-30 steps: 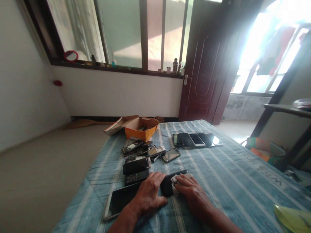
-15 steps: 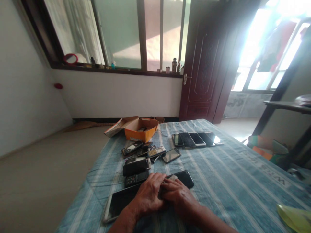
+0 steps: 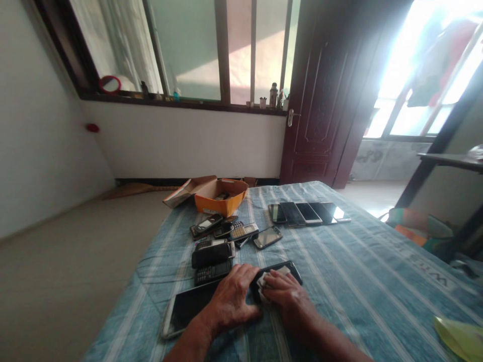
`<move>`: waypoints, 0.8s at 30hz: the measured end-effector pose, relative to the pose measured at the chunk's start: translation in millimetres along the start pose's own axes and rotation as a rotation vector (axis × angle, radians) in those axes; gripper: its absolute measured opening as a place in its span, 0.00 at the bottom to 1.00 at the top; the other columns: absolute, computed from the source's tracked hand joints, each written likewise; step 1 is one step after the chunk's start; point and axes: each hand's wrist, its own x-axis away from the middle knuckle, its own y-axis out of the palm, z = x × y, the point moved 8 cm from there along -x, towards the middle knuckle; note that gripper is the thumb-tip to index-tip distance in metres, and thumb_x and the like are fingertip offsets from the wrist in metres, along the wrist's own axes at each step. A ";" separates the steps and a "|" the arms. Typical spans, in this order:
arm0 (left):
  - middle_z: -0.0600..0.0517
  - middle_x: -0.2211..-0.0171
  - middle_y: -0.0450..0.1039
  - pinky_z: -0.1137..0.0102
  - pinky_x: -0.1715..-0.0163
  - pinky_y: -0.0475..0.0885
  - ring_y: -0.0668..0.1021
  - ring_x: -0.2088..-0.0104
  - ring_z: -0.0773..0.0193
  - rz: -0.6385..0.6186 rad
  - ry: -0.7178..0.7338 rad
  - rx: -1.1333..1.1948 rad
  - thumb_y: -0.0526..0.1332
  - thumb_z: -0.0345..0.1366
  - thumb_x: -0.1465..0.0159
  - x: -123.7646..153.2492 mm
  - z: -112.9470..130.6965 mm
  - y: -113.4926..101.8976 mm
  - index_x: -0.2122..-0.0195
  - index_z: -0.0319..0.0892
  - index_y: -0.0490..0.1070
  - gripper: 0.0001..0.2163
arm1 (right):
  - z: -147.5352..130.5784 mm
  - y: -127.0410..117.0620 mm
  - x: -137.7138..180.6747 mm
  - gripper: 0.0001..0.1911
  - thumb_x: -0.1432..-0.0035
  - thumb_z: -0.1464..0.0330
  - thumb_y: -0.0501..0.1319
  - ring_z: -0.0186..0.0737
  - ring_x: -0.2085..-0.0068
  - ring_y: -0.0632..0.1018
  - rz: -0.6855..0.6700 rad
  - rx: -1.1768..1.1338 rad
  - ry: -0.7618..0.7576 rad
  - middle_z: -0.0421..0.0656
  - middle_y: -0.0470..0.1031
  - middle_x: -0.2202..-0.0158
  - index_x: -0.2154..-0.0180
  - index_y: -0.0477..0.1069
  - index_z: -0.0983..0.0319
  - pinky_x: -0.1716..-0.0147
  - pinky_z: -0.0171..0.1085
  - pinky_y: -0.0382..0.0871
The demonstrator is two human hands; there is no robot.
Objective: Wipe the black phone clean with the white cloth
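Observation:
A black smartphone (image 3: 292, 268) lies on the bed in front of me, partly covered by my hands. My left hand (image 3: 234, 296) grips its near left end, fingers along the far edge and thumb on the near side. My right hand (image 3: 285, 294) presses a crumpled white tissue (image 3: 263, 287) onto the screen. Left of my left hand, partly under the wrist, lies a larger white-framed phone (image 3: 192, 307) with a dark screen. Just beyond it are a black keypad phone (image 3: 212, 272) and a dark phone or case (image 3: 211, 255).
An open orange box (image 3: 221, 205) stands at the far end with something dark inside. Several old phones (image 3: 243, 231) are piled before it. A grey-screened phone (image 3: 268, 237) lies alone. Several smartphones (image 3: 309, 213) form a row at far right. Something yellow-green (image 3: 458, 334) lies near right.
My right hand has shifted right with the tissue, away from my left hand, uncovering more of the black smartphone. The view has tilted slightly.

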 end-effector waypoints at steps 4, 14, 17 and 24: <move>0.47 0.55 0.70 0.61 0.53 0.67 0.70 0.55 0.52 0.033 0.020 -0.013 0.63 0.34 0.54 -1.3 -2.5 2.3 0.51 0.42 0.67 0.27 | -29.6 7.7 -13.6 0.10 0.38 0.71 0.58 0.40 0.43 0.67 -0.021 -0.009 -0.156 0.40 0.76 0.54 0.60 0.76 0.54 0.45 0.40 0.57; 0.46 0.51 0.69 0.59 0.49 0.65 0.69 0.50 0.50 -0.015 0.002 0.001 0.66 0.37 0.53 0.7 -1.4 -2.0 0.48 0.42 0.66 0.29 | 30.0 -28.7 16.5 0.18 0.38 0.75 0.51 0.44 0.42 0.67 0.051 0.045 0.023 0.42 0.73 0.47 0.55 0.76 0.55 0.45 0.45 0.58; 0.46 0.51 0.69 0.60 0.49 0.65 0.69 0.51 0.51 -0.012 -0.003 0.002 0.66 0.36 0.53 0.2 -2.4 -1.2 0.49 0.41 0.67 0.28 | 29.1 -25.0 19.2 0.19 0.39 0.76 0.51 0.46 0.41 0.66 0.063 0.086 0.083 0.43 0.71 0.45 0.54 0.75 0.55 0.44 0.46 0.58; 0.46 0.53 0.70 0.60 0.50 0.66 0.70 0.51 0.52 0.029 -0.023 -0.002 0.64 0.34 0.51 -1.9 -3.4 -1.4 0.51 0.42 0.68 0.24 | 15.8 -22.7 7.3 0.18 0.40 0.78 0.52 0.43 0.41 0.66 0.015 0.075 0.099 0.41 0.73 0.47 0.57 0.76 0.55 0.43 0.45 0.55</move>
